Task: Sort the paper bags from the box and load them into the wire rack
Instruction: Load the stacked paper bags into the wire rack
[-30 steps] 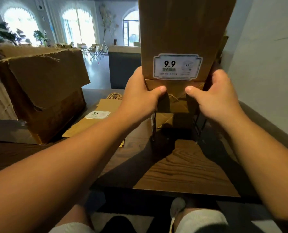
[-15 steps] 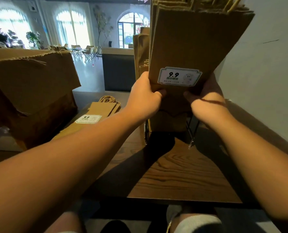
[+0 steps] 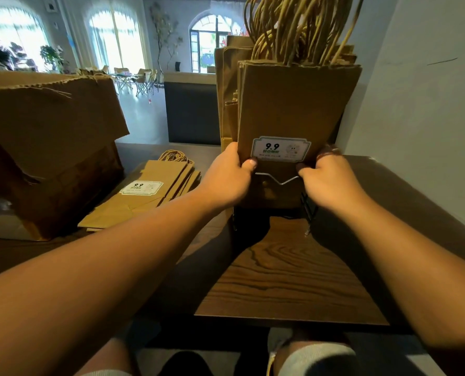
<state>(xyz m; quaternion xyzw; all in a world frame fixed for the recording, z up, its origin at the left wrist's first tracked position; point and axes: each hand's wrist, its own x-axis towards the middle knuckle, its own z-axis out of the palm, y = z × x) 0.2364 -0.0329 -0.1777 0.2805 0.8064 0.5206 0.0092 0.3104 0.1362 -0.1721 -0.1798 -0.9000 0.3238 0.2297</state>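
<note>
An upright bundle of brown paper bags [image 3: 293,109] with twine handles on top and a white "9.9" label stands in the wire rack [image 3: 277,181] on the wooden table. My left hand [image 3: 230,176] grips the bundle's lower left edge, thumb on the front. My right hand [image 3: 327,177] grips its lower right edge. More bags stand behind the bundle. The rack's front wire crosses the bags' lower part between my thumbs. A flat stack of paper bags [image 3: 147,196] lies on the table to the left, beside the open cardboard box [image 3: 49,147].
A white wall [image 3: 421,118] runs close along the right of the rack. The dark wood table [image 3: 288,278] ends at a near edge above my knees. A dark counter [image 3: 190,112] stands behind the table.
The bundle of bags has come down between my hands into the wire rack. Its top edge and twine handles have dropped into view, and the rack's front wire now crosses the bags.
</note>
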